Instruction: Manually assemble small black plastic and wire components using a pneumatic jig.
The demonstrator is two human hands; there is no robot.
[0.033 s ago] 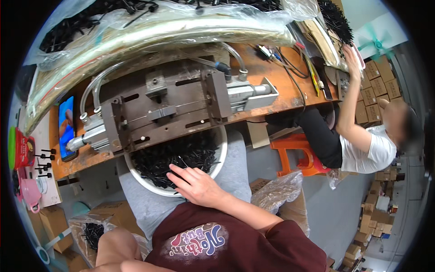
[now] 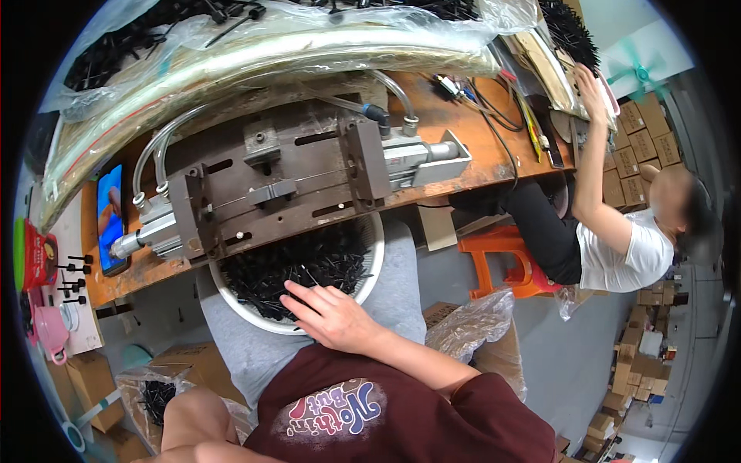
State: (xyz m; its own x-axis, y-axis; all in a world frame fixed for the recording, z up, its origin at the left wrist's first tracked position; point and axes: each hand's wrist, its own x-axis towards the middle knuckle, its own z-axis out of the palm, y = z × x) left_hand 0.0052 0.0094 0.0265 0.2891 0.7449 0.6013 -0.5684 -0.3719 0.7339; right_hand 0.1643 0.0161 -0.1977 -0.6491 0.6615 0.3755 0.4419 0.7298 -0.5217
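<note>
My right hand (image 2: 333, 318) lies palm down over the near rim of a white round basket (image 2: 373, 282). Its fingers are spread and reach over a heap of thin black plastic pieces (image 2: 309, 262) in the basket; no piece shows gripped in them. The basket rests on my lap, against grey trousers (image 2: 399, 285). Beyond it, at the bench's edge, stands a dark metal fixture (image 2: 309, 174) with a small block (image 2: 272, 191) on a rod at its middle. My bent left arm (image 2: 197, 413) shows at the lower left, its hand out of view.
Silver cylinders (image 2: 421, 158) with clear hoses flank the fixture. A phone (image 2: 112, 220) lies at the bench's left end. Plastic-wrapped material (image 2: 309, 58) and more black pieces lie behind. At right, a co-worker (image 2: 625, 247) sits on an orange stool (image 2: 486, 258), one hand raised to the bench.
The whole view shifts very slightly. My right hand stays over the basket's rim with its fingers spread.
</note>
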